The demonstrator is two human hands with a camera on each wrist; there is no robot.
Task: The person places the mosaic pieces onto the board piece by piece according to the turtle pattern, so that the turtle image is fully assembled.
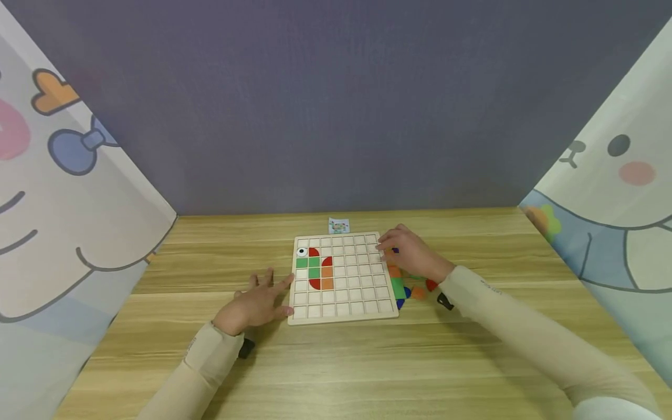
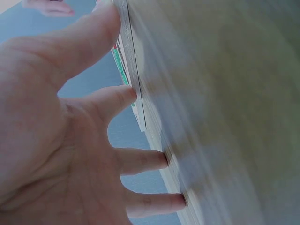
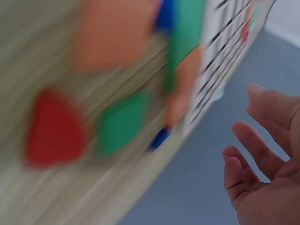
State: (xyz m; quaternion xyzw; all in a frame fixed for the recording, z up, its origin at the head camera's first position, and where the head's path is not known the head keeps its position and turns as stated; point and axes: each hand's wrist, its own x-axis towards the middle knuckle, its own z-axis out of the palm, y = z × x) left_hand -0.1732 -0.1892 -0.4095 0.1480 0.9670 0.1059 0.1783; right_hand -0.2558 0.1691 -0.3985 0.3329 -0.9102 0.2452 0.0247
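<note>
A wooden grid board (image 1: pixel 346 303) lies on the table, with a white disc with a black dot (image 1: pixel 301 252) and several red, green and orange tiles (image 1: pixel 314 272) set in its left cells. My left hand (image 1: pixel 255 304) rests at the board's left edge, its fingers spread. In the left wrist view, the thumb and index finger touch that edge while two other fingertips rest on the table. My right hand (image 1: pixel 412 252) hovers by the board's upper right edge. Its fingers are loosely bent, and nothing shows between them in the right wrist view.
Loose tiles lie right of the board, among them a green piece (image 1: pixel 397 288), an orange square (image 1: pixel 417 293) and a red piece (image 3: pixel 56 129). A small picture card (image 1: pixel 339 226) lies behind the board. A grey panel (image 1: pixel 346 116) stands at the table's back.
</note>
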